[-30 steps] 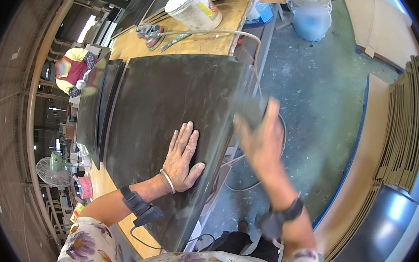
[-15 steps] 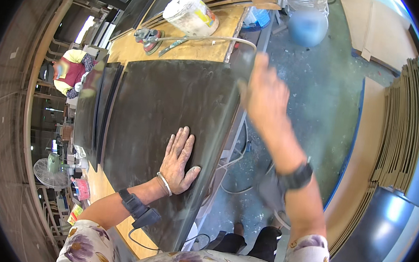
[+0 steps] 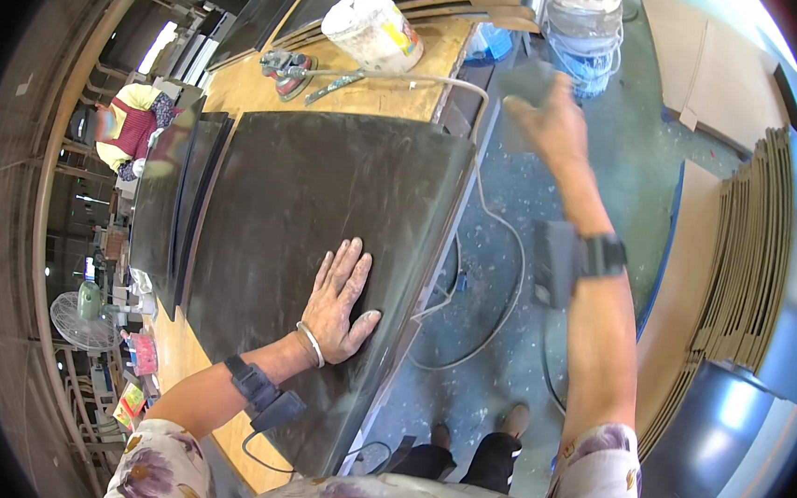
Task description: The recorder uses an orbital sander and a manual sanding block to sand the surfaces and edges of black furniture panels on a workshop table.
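My left hand lies flat on a large dark panel, fingers stretched out and whitened with dust. The panel rests on a wooden worktop, and pale smears cross its surface. My right hand is raised past the panel's right edge, above the floor. Its fingers grip a small grey square piece that looks like sandpaper, though motion blurs it. Beyond the panel's far edge, a sander with a red pad and a hose sits near a stained white bucket.
A flat scraper-like tool lies by the bucket. The hose loops down to the floor. A water-bottle-like container stands far right. Stacked brown boards lean at the right. A co-worker and a fan are at the left.
My right hand has swung away from the panel's right edge, farther out over the floor. My left hand stays flat in the same place on the panel.
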The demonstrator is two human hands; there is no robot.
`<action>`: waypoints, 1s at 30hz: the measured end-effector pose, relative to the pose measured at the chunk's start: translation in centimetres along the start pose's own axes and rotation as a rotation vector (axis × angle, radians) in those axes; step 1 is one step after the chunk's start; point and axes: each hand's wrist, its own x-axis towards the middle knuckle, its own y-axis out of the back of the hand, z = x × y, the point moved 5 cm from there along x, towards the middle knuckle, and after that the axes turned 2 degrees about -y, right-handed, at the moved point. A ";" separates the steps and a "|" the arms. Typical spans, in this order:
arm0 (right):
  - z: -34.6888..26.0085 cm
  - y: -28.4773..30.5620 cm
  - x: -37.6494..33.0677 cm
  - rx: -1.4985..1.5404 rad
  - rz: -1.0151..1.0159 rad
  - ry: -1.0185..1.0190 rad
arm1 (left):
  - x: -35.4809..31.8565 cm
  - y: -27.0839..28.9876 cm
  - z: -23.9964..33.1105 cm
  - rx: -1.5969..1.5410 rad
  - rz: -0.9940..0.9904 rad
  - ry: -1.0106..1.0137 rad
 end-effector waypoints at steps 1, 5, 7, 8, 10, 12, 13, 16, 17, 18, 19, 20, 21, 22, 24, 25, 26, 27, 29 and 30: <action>1.3 -0.7 0.1 0.368 -0.102 -0.085 | 0.0 0.0 -0.2 0.005 0.005 0.014; 4.6 -4.6 -3.6 0.931 -0.128 -0.373 | 0.0 -0.3 -0.3 0.019 -0.012 0.008; 4.0 -7.3 -6.7 0.981 -0.131 -0.428 | -0.1 -0.4 -0.3 0.040 -0.004 0.012; 2.7 -7.6 -8.4 1.071 -0.091 -0.314 | -0.1 -0.5 -0.4 0.043 -0.017 0.021; 0.9 -7.4 -14.6 0.952 -0.119 -0.332 | -0.1 -0.5 -0.4 0.007 0.005 0.012; -1.5 -5.9 -22.2 0.991 -0.208 -0.335 | 0.0 -0.5 -0.4 0.005 -0.004 0.009; -2.6 -5.7 -26.0 1.138 -0.286 -0.447 | 0.0 -0.5 -0.4 0.007 0.002 0.007; -3.2 -6.3 -30.2 1.230 -0.311 -0.381 | 0.2 -0.4 -0.4 0.014 0.006 0.005; -2.4 -7.1 -29.6 1.190 -0.278 -0.362 | 0.2 -0.4 -0.4 0.008 0.015 -0.016; -1.1 -8.3 -27.2 1.149 -0.244 -0.338 | 0.2 -0.5 -0.6 0.013 -0.004 0.010; 0.5 -9.4 -23.9 1.171 -0.193 -0.282 | 0.1 -0.6 -0.7 0.015 0.003 0.000; 1.9 -10.7 -19.7 1.114 -0.115 -0.244 | 0.0 -0.6 -0.7 0.011 0.017 -0.022; 2.9 -11.2 -16.9 1.099 -0.097 -0.221 | -0.1 -0.7 -0.7 0.016 0.023 -0.026; 3.3 -11.3 -14.6 1.072 -0.022 -0.129 | -0.2 -0.8 -0.9 0.017 0.009 -0.014; 3.4 -11.4 -12.3 1.023 -0.001 -0.106 | -0.2 -0.8 -0.9 0.021 0.010 -0.010; 2.5 -10.1 -12.7 0.967 0.107 0.035 | -0.1 -0.8 -0.9 0.033 0.012 -0.016; 2.0 -10.8 -15.9 1.260 -0.144 -0.167 | -0.1 -0.7 -0.7 0.033 0.012 -0.017; 0.8 -10.3 -20.3 1.229 -0.174 -0.253 | 0.0 -0.6 -0.6 0.040 0.016 -0.024; -0.9 -9.4 -30.4 1.199 -0.310 -0.351 | 0.2 -0.5 -0.4 0.048 0.029 -0.050; -1.2 -8.9 -35.8 1.165 -0.440 -0.390 | 0.2 -0.5 -0.4 0.034 0.045 -0.066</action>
